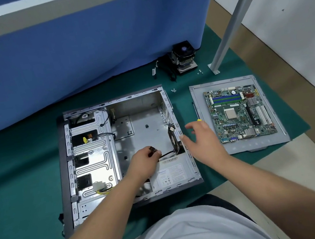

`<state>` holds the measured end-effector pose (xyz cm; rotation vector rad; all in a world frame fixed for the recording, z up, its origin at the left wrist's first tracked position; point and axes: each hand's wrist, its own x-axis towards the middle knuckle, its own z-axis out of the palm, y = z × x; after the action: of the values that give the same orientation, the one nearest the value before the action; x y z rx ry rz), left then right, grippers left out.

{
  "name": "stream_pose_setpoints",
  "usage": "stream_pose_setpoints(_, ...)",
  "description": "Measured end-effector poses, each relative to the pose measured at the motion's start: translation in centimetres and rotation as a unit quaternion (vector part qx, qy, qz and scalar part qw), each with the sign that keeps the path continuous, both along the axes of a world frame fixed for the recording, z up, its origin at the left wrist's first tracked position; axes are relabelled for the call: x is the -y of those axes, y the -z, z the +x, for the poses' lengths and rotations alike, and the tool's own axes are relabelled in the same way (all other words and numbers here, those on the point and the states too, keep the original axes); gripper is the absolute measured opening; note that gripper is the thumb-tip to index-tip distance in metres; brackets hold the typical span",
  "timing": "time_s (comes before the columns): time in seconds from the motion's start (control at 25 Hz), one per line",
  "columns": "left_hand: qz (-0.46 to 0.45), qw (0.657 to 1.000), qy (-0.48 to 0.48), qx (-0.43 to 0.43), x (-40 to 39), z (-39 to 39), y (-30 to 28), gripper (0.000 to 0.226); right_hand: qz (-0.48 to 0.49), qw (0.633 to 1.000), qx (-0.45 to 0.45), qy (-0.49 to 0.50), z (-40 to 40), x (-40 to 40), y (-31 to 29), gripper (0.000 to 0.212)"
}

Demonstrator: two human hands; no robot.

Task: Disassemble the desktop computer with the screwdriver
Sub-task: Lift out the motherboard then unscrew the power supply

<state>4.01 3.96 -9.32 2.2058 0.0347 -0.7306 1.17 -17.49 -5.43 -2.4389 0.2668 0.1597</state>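
Note:
The open grey computer case (87,156) lies flat on a green mat. Inside it, my left hand (145,159) pinches a small dark connector (153,149) on a black cable that runs to the rear fan (174,140) at the case's right wall. Just outside that wall, over the mat, my right hand (201,136) hovers with its fingers spread and holds nothing. The screwdriver (195,111), yellow-handled with a dark shaft, lies on the mat beyond my right hand. The power supply (172,174) sits in the near right corner of the case.
The removed motherboard (239,113) rests on the grey side panel (276,137) to the right. A CPU cooler (182,57) with cables stands at the back by the blue curtain (78,49). Loose screws (173,90) lie near a metal table leg (227,30).

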Motion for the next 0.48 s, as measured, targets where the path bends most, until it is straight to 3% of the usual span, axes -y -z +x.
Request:
stream_pose_setpoints(0.08, 0.0, 0.999, -0.01, -0.031, 0.1, 0.0, 0.3, 0.029, 0.053, 0.988, -0.141, -0.018, -0.2, -0.1, 0.5, 0.064)
stream_pose_setpoints(0.12, 0.001, 0.999, -0.012, -0.041, 0.1, 0.0, 0.4, 0.03, 0.075, 0.981, -0.178, -0.032, -0.1, -0.3, 0.6, 0.063)
stream_pose_setpoints(0.36, 0.001, 0.997, -0.031, -0.067, -0.2, 0.0, 0.4, 0.033, 0.0, 0.983, -0.178, -0.043, 1.4, -1.0, 1.0, 0.032)
stream_pose_setpoints(0.48, 0.011, 0.997, -0.029, -0.067, -0.6, -0.2, 0.4, 0.032, -0.001, 0.982, -0.181, -0.048, 1.2, -2.1, 0.7, 0.026)
